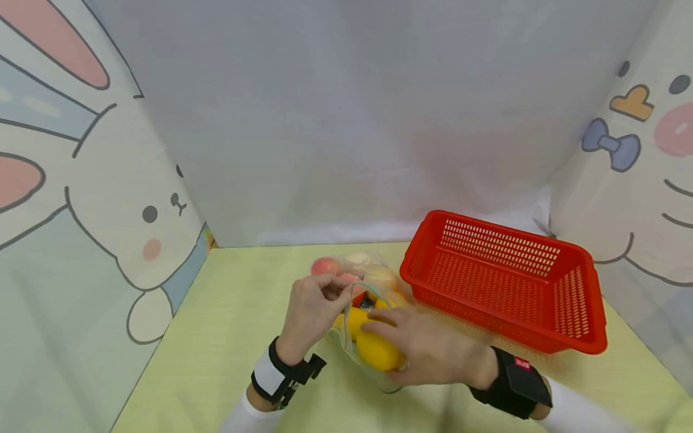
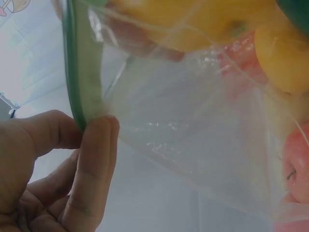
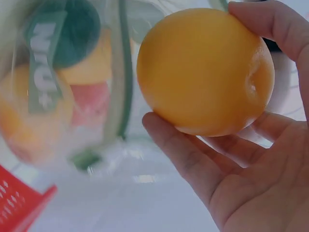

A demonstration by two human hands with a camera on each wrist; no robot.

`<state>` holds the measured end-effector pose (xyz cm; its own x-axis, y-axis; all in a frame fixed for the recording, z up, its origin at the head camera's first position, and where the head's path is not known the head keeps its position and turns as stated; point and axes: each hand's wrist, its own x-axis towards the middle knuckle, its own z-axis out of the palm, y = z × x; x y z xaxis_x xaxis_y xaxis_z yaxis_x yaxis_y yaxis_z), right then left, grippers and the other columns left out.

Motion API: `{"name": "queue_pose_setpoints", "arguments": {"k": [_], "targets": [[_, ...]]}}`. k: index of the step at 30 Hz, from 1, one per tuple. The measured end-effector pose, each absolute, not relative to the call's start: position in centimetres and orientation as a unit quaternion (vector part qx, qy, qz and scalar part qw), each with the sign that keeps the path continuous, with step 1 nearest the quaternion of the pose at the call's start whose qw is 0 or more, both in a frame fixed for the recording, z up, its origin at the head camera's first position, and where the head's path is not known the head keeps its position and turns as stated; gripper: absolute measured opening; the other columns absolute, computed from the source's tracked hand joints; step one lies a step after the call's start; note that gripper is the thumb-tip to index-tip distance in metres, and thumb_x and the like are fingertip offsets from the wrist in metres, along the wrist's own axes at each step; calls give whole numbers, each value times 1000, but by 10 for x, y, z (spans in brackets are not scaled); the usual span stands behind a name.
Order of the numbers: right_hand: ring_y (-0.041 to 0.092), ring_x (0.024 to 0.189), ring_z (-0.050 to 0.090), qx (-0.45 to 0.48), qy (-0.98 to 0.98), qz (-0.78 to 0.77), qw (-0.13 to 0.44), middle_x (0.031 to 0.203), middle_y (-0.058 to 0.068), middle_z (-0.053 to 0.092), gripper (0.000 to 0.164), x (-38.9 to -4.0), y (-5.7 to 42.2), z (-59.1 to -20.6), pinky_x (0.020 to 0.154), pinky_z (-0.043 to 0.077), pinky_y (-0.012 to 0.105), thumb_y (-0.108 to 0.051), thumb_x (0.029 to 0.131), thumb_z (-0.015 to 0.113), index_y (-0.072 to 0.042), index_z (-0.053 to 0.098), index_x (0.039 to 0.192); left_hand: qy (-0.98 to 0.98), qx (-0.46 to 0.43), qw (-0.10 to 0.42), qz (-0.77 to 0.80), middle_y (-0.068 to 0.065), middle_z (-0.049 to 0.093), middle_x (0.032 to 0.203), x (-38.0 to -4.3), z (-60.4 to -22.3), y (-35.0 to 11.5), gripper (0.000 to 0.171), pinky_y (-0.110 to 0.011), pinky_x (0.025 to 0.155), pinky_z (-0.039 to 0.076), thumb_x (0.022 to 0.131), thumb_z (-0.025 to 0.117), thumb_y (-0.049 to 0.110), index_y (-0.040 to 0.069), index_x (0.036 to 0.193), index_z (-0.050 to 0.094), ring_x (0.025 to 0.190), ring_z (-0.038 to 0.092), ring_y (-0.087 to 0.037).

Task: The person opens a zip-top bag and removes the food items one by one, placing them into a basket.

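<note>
A clear plastic zip bag with a green-edged mouth (image 2: 72, 63) lies on the table, full of fruit. My left hand (image 1: 314, 307) pinches that edge between thumb and fingers. At the bag's mouth, my right hand (image 1: 428, 346) grips a round yellow-orange fruit (image 3: 203, 72), fingers on one side and thumb on the other. Through the plastic show a red apple (image 2: 299, 164), a dark green round fruit (image 3: 72, 31) and several yellow and orange ones. Whether the held fruit is inside the mouth or just outside, I cannot tell.
A red perforated plastic basket (image 1: 500, 276) stands right of the bag, close to my right forearm. The pale yellow-green table (image 1: 233, 300) reaches back to a grey-white cloth wall (image 1: 346, 150). Cartoon-printed cloths (image 1: 135, 240) hang at both sides.
</note>
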<state>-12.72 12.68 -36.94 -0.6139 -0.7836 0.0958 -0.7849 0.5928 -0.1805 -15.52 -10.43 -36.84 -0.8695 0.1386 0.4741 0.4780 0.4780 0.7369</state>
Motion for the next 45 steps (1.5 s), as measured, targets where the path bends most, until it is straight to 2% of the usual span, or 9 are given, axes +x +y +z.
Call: {"name": "queue_pose_setpoints", "arguments": {"k": [5,11,17,23,32,36,41,45], "targets": [[20,114,69,432,-893,118,30,146,7,61,74,-130,152,-338,91,64,36,-35,82,90,-16,58,146,-843,-181,182,-473,-4,75,70,-156,-369,-104,4,-18,58,55,89,81,7,6,85,82,57,62,-5],[23,107,70,400,-903,134,82,136,8,67,71,-165,184,-315,89,66,39,-27,75,95,-11,64,137,-842,-182,181,-475,-6,76,72,-156,-369,-105,5,-19,60,57,89,82,9,3,88,82,59,67,-9],[25,106,66,320,-939,111,52,129,12,68,67,-209,209,-310,87,65,42,-23,77,93,-8,65,136,-841,-179,178,-477,-7,77,73,-157,-370,-106,6,-19,61,57,89,82,8,2,90,82,60,68,-10],[28,102,66,277,-956,92,27,125,15,69,65,-260,230,-323,88,63,45,-22,80,89,-2,64,137,-842,-176,178,-478,-6,77,72,-157,-369,-105,3,-19,60,57,89,81,7,5,87,82,59,67,-8],[33,105,62,242,-966,87,-27,124,19,68,64,-320,250,-371,94,60,53,-21,83,87,2,61,138,-842,-178,175,-478,-6,77,71,-155,-368,-105,4,-18,60,57,89,82,7,3,87,82,60,68,-9],[35,104,61,208,-972,95,-53,125,20,67,65,-338,254,-388,98,58,57,-22,84,87,1,59,139,-841,-179,174,-481,-6,77,72,-155,-368,-105,4,-19,61,57,89,81,7,3,88,82,60,68,-9],[43,115,61,178,-977,100,-68,138,24,62,66,-352,255,-403,106,53,64,-23,88,84,-2,56,144,-838,-182,175,-484,-6,77,72,-155,-368,-105,4,-19,61,57,89,82,8,4,88,82,60,69,-9],[42,114,60,176,-978,93,-62,134,25,62,63,-358,255,-412,107,53,64,-21,88,83,-2,56,142,-836,-184,172,-488,-6,78,73,-155,-368,-105,4,-19,60,58,89,82,8,4,88,82,60,69,-9]]}}
